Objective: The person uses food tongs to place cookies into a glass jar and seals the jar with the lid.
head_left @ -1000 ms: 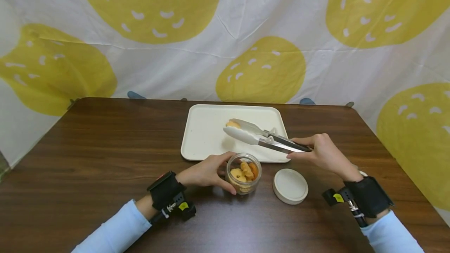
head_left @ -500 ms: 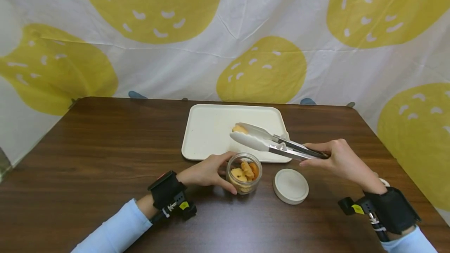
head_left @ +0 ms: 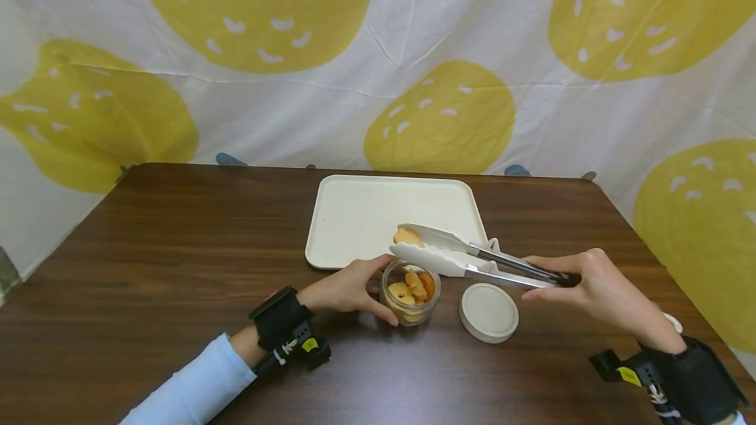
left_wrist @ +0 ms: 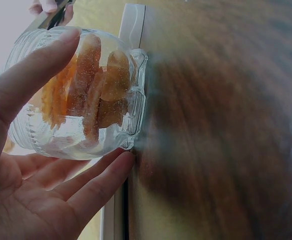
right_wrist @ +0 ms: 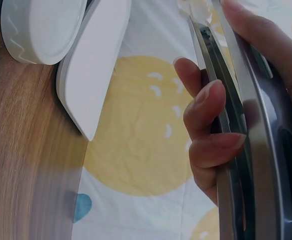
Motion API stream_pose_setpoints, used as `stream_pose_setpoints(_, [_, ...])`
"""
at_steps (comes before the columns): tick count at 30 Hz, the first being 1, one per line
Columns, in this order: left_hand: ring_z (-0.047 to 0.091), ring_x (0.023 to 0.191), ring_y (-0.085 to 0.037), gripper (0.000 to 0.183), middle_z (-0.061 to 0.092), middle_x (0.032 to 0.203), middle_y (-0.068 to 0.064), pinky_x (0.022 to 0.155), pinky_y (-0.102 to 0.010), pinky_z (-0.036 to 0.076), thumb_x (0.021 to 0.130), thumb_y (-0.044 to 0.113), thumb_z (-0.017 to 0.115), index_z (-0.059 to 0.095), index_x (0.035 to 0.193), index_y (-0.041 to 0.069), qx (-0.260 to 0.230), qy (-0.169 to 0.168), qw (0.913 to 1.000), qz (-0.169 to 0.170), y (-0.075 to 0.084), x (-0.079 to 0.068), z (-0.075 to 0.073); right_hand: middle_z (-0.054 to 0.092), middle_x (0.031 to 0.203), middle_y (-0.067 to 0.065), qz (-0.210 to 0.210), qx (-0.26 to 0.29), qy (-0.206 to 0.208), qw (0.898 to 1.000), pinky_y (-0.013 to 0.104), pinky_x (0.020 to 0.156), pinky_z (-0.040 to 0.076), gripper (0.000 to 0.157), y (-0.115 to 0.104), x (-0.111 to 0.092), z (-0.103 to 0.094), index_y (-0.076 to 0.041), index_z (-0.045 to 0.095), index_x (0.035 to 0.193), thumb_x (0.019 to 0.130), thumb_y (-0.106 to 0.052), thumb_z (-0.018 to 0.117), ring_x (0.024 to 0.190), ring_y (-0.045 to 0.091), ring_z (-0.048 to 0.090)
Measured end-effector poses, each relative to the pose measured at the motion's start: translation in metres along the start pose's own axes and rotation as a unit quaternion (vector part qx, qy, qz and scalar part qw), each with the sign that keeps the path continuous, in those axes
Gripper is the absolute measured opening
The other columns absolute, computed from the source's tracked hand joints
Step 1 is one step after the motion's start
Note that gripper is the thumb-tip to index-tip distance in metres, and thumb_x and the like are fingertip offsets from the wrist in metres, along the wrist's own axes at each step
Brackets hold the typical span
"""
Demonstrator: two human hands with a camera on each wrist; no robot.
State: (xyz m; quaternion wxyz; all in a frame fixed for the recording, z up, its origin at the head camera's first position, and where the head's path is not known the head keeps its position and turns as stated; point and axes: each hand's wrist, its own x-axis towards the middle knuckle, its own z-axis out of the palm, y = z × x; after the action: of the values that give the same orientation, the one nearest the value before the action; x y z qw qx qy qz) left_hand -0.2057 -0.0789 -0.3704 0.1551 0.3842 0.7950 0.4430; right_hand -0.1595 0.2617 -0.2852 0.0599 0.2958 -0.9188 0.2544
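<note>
My left hand (head_left: 354,287) holds a clear glass jar (head_left: 407,317) upright on the table, thumb and fingers around its sides. Several golden cookies (head_left: 415,286) lie inside it, also visible through the glass in the left wrist view. With my right hand (head_left: 596,290) I grip metal tongs (head_left: 502,267) with white tips, its fingers curled on the handles in the right wrist view. Between the tips sits one cookie (head_left: 407,237), just above and behind the jar's rim. A round white lid (head_left: 488,312) lies on the table right of the jar.
A white rectangular tray (head_left: 354,215) lies behind the jar, partly covered by the tongs. The brown wooden table (head_left: 207,235) reaches back to a white curtain (head_left: 331,123) with yellow shapes.
My right hand has moved right and toward me, bringing the tongs and cookie from over the tray to the jar's back rim. The left hand, jar and lid have stayed in place.
</note>
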Motion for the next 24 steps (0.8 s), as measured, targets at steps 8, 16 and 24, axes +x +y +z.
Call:
stream_pose_setpoints(8, [0.048,0.113,-0.028,0.082,0.049,0.131,-0.018,0.089,-0.037,0.050,0.066,0.024,0.078,0.034,0.132,0.006,-0.001,0.001,1.0000,0.010,0.002,-0.001,0.000,0.072,0.088,0.011,-0.031,-0.001,-0.005,0.999,0.017,0.050,0.043,0.042,0.000,-0.010,0.000,-0.005,0.065,0.106,0.069,-0.022,0.074,0.069,0.001,0.056])
stream_pose_setpoints(16, [0.052,0.108,-0.024,0.078,0.055,0.122,-0.014,0.087,-0.035,0.051,0.064,0.024,0.079,0.038,0.128,0.005,0.013,0.002,0.9998,-0.012,0.004,-0.001,0.000,0.072,0.087,0.011,-0.036,0.015,-0.014,0.999,0.016,0.049,0.042,0.043,0.004,-0.018,0.005,-0.004,0.066,0.105,0.069,-0.026,0.073,0.066,0.001,0.055])
stream_pose_setpoints(24, [0.051,0.110,-0.025,0.075,0.054,0.121,-0.015,0.087,-0.034,0.051,0.065,0.022,0.078,0.038,0.127,0.006,-0.005,-0.003,0.9999,-0.011,0.004,-0.002,0.000,0.072,0.085,0.010,-0.049,0.029,-0.008,0.998,0.014,0.052,0.046,0.042,0.007,-0.022,0.013,-0.004,0.066,0.103,0.067,-0.024,0.075,0.069,0.002,0.059])
